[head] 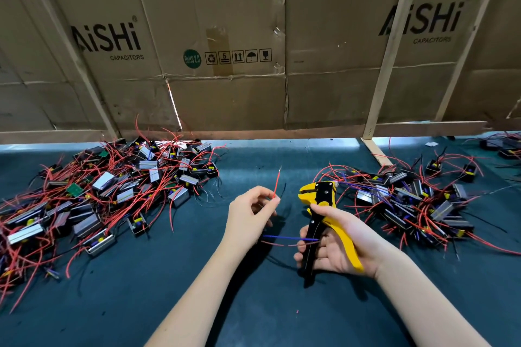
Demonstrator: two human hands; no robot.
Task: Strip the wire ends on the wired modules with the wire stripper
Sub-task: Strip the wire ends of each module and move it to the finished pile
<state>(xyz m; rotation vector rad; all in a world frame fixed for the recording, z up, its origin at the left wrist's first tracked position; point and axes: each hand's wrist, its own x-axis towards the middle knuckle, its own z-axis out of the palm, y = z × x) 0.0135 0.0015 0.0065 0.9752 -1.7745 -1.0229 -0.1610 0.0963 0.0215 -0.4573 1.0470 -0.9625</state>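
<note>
Dark bench (253,304): right hand (335,245) grips wire stripper (321,220), upright, head pointing away. Left hand (251,214) pinches red wire (277,182), end pointing up.

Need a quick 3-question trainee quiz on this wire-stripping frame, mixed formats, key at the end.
1. True or false: the right hand holds the yellow and black wire stripper.
2. Multiple choice: what does the left hand pinch? A) a red wire B) a green circuit board C) a strip of tape
3. Fill in: the larger pile of wired modules lies on the person's ______ side of the mat.

Key: 1 true; 2 A; 3 left
</note>
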